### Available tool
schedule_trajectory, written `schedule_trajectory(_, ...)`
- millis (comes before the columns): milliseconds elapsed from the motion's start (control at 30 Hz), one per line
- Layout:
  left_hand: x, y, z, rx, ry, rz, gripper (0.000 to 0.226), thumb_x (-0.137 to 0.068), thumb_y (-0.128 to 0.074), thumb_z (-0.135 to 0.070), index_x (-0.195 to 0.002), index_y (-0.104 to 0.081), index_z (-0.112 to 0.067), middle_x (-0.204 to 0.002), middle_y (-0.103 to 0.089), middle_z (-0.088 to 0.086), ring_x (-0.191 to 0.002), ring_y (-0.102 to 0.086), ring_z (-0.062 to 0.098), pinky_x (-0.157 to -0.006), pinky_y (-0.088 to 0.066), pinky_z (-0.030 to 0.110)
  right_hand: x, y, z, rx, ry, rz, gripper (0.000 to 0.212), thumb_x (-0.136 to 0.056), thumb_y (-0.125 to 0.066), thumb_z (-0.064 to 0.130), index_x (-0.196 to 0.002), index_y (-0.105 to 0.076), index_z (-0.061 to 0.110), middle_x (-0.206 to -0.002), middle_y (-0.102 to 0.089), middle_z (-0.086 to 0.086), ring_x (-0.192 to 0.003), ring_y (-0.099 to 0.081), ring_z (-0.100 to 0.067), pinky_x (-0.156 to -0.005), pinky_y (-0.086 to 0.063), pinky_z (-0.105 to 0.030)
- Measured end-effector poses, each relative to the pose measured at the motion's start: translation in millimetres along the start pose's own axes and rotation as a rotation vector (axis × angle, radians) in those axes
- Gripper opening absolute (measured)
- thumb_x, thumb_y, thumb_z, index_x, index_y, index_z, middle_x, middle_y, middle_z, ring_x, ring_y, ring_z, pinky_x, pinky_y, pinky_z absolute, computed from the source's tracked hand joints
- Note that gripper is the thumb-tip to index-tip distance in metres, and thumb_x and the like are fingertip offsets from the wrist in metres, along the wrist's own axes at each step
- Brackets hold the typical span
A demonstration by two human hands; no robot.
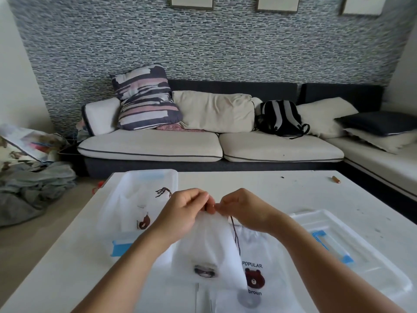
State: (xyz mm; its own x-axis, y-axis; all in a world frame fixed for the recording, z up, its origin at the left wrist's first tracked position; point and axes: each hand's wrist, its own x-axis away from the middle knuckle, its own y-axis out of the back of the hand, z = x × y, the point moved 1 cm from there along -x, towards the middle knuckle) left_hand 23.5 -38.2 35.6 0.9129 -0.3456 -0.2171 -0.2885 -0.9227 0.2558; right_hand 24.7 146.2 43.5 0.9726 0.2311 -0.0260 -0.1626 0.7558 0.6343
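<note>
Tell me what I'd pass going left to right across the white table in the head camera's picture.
First the clear plastic box → left hand → white drawstring pouch, pinched at its top by both hands → right hand → clear box lid with blue latches.

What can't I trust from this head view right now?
1. Head view, held pouch mouth: covered by left hand and right hand; open or drawn shut, unclear.
2. Head view, pouch contents: only a blurred dark shape shows through the fabric.
3. Head view, brown object far on the table: too small to name.
</note>
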Motion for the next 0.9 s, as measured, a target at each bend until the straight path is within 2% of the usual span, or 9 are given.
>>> schedule_trajectory(100, 1, -3, 3, -0.064, 0.073, 0.023, 0.036, -0.103, -0.052, -0.026, -0.082, -0.073, -0.006, -0.071, -0.069, 0.000, -0.067, -0.056, 0.007, -0.063, -0.042, 0.013, 4, -4, 4, 0.122, 0.049, 0.029, 0.042, -0.095, -0.065, 0.037, -0.061, -0.062, 0.013, -0.055, -0.054, 0.003, -0.052, -0.043, -0.008, -0.054, -0.037, -0.024)
schedule_trajectory(167, 0, -3, 6, -0.136, 0.090, 0.031, 0.042, -0.102, -0.053, -0.034, -0.068, -0.070, -0.016, -0.074, -0.071, 0.009, -0.063, -0.052, 0.008, -0.063, -0.040, 0.018, 4, -5, 6, 0.131, 0.054, 0.038, 0.035, -0.094, -0.066, 0.036, -0.071, -0.069, 0.009, -0.067, -0.067, -0.003, -0.057, -0.054, -0.011, -0.060, -0.048, -0.030)
schedule_trajectory(233, -2, -5, 9, -0.204, 0.067, 0.017, 0.047, -0.102, -0.052, -0.037, -0.059, -0.063, -0.024, -0.072, -0.069, 0.008, -0.065, -0.050, 0.012, -0.069, -0.041, 0.028, 3, -4, 5, 0.072, 0.042, 0.034, 0.028, -0.095, -0.066, 0.029, -0.077, -0.072, 0.008, -0.061, -0.061, 0.002, -0.056, -0.051, -0.018, -0.059, -0.049, -0.036)
schedule_trajectory(333, -3, -7, 9, -0.188, 0.092, 0.027, 0.042, -0.106, -0.043, -0.027, -0.073, -0.068, -0.020, -0.066, -0.059, -0.006, -0.068, -0.049, 0.014, -0.071, -0.039, 0.033, 0, -3, 6, 0.006, 0.059, -0.079, 0.008, -0.091, -0.067, 0.017, -0.089, -0.075, 0.015, -0.052, -0.042, 0.006, -0.051, -0.034, -0.016, -0.053, -0.033, -0.028)
schedule_trajectory(433, -1, -5, 8, -0.125, 0.148, 0.089, 0.036, -0.107, -0.039, -0.025, -0.091, -0.067, -0.010, -0.070, -0.056, -0.010, -0.072, -0.046, 0.014, -0.069, -0.034, 0.032, 5, 5, 11, -0.061, 0.144, -0.143, 0.024, -0.086, -0.072, 0.010, -0.106, -0.073, 0.024, -0.048, -0.032, 0.008, -0.047, -0.028, -0.011, -0.048, -0.029, -0.021)
schedule_trajectory(533, -1, -1, 2, -0.032, 0.151, 0.070, 0.034, -0.106, -0.045, -0.019, -0.087, -0.072, -0.011, -0.070, -0.054, -0.006, -0.070, -0.049, 0.012, -0.069, -0.038, 0.028, 13, 10, 23, 0.092, 0.310, -0.162, 0.020, -0.086, -0.075, 0.019, -0.104, -0.077, 0.029, -0.050, -0.027, 0.009, -0.049, -0.024, -0.012, -0.049, -0.023, -0.018)
schedule_trajectory(633, -1, 0, -3, 0.036, 0.147, 0.036, 0.039, -0.103, -0.051, -0.018, -0.074, -0.076, -0.022, -0.061, -0.051, -0.009, -0.058, -0.048, 0.006, -0.058, -0.037, 0.016, 14, 7, 31, 0.237, 0.398, -0.235, 0.015, -0.086, -0.075, 0.020, -0.098, -0.080, 0.029, -0.047, -0.034, 0.004, -0.049, -0.028, -0.014, -0.048, -0.023, -0.017)
schedule_trajectory(833, 2, 2, -4, -0.039, 0.094, 0.096, 0.040, -0.105, -0.047, -0.025, -0.069, -0.062, -0.017, -0.070, -0.052, -0.001, -0.068, -0.037, 0.021, -0.068, -0.028, 0.033, 11, 11, 40, 0.434, 0.357, -0.232, 0.003, -0.083, -0.077, 0.023, -0.080, -0.078, 0.025, -0.051, -0.048, 0.025, -0.056, -0.047, -0.005, -0.048, -0.031, -0.019)
schedule_trajectory(900, 2, 1, -6, -0.088, 0.049, 0.086, 0.039, -0.105, -0.046, -0.023, -0.071, -0.061, -0.014, -0.070, -0.053, -0.002, -0.065, -0.036, 0.021, -0.065, -0.029, 0.032, 11, 10, 38, 0.391, 0.368, -0.276, 0.006, -0.082, -0.078, 0.019, -0.076, -0.077, 0.022, -0.046, -0.046, 0.016, -0.050, -0.043, -0.010, -0.046, -0.026, -0.020)
